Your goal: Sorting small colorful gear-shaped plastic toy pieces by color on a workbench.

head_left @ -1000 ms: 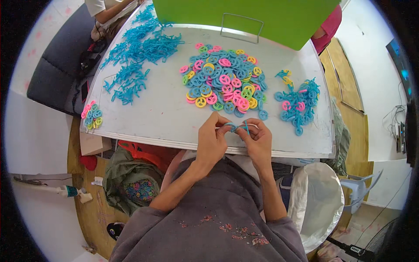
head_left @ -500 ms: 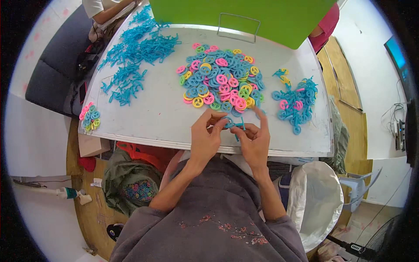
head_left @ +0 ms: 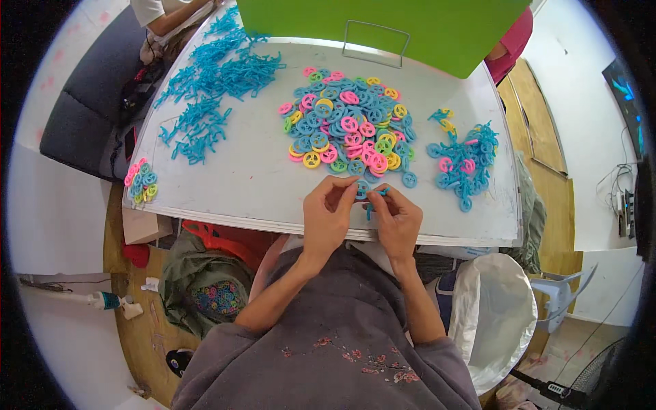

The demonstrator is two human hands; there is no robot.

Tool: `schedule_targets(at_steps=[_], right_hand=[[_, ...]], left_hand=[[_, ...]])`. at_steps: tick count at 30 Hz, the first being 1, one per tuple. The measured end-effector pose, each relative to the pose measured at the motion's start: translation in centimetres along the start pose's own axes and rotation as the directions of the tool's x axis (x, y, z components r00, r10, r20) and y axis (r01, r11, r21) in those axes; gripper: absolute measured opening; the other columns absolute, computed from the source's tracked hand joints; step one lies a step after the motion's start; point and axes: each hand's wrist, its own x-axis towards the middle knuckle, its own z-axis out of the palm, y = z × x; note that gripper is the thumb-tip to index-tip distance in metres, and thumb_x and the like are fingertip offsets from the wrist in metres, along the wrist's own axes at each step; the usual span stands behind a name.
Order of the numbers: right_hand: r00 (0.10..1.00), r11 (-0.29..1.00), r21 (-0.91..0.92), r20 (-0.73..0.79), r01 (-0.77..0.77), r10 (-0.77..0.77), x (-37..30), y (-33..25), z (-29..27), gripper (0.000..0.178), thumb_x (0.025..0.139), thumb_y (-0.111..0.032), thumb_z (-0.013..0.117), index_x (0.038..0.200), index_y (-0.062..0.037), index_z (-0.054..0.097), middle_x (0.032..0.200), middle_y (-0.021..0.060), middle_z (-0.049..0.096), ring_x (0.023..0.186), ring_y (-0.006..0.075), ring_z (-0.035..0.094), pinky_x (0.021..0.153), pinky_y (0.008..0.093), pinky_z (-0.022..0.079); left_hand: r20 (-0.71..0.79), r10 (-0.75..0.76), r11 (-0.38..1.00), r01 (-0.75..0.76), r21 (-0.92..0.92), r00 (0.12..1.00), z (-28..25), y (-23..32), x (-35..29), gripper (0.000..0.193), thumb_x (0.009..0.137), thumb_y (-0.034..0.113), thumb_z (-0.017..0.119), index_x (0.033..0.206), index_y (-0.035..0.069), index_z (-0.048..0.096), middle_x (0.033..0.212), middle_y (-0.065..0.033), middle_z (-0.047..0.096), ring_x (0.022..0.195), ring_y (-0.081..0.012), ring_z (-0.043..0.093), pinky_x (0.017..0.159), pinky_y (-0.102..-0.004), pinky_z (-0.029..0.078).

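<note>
My left hand (head_left: pixel 326 219) pinches a small blue plastic wheel (head_left: pixel 362 190) near the table's front edge. Close against it, my right hand (head_left: pixel 398 224) grips a thin blue forked plastic piece (head_left: pixel 370 211), one end of which pokes out below the fingers. The wheel and the forked piece meet between my fingertips; whether they are joined is hidden. Just beyond my hands lies a heap of plastic wheels (head_left: pixel 348 124) in blue, pink, yellow and green. A single blue wheel (head_left: pixel 409 180) rests apart from the heap, beyond my right hand.
Blue forked pieces (head_left: pixel 229 76) spread over the table's (head_left: pixel 239 179) far left. At right sits a cluster of wheels with blue pieces (head_left: pixel 470 160); at left, a small group of wheels (head_left: pixel 141 182). A green panel (head_left: pixel 369 20) stands behind. Below are a green sack (head_left: pixel 184 273) and white bin (head_left: pixel 502 307).
My right fingers have curled in around the forked piece, the raised index finger coming down. The wheel and piece have turned slightly. A blue wheel now shows apart from the heap.
</note>
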Motion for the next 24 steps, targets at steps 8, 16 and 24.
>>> schedule_targets(at_steps=[8, 16, 24], right_hand=[[0.999, 0.999, -0.052, -0.039, 0.008, -0.01, 0.1, 0.2, 0.1, 0.01, 0.087, -0.005, 0.066, 0.093, 0.0036, 0.066, 0.082, 0.002, 0.066, 0.077, 0.0047, 0.059, 0.069, 0.0207, 0.048], [0.972, 0.996, 0.017, 0.219, 0.085, -0.087, 0.2, 0.2, -1.7, 0.024, 0.086, 0.001, 0.064, 0.109, 0.0026, 0.063, 0.101, 0.0081, 0.067, 0.087, 0.0084, 0.061, 0.078, 0.0228, 0.049], [0.885, 0.955, 0.236, 0.463, -0.178, 0.051, 0.5, 0.9, -3.0, 0.03, 0.086, 0.003, 0.062, 0.115, -0.001, 0.06, 0.105, 0.0038, 0.058, 0.088, 0.0111, 0.059, 0.073, 0.0241, 0.05]], left_hand=[[-0.007, 0.045, 0.99, -0.043, 0.138, 0.999, 0.1, 0.7, -0.1, 0.013, 0.092, 0.003, 0.057, 0.102, -0.002, 0.063, 0.091, -0.005, 0.065, 0.082, -0.0076, 0.058, 0.073, -0.0236, 0.048], [0.048, 0.053, 0.979, -0.061, 0.194, 0.997, -1.2, 0.0, 1.1, 0.01, 0.092, 0.001, 0.053, 0.098, -0.001, 0.061, 0.088, -0.0048, 0.062, 0.08, -0.0094, 0.056, 0.072, -0.0258, 0.046], [0.22, -0.148, 0.987, 0.156, -0.021, 0.964, -0.7, -0.5, 1.1, 0.015, 0.092, 0.003, 0.053, 0.103, 0.002, 0.062, 0.079, -0.0023, 0.06, 0.071, -0.0071, 0.054, 0.064, -0.0257, 0.046]])
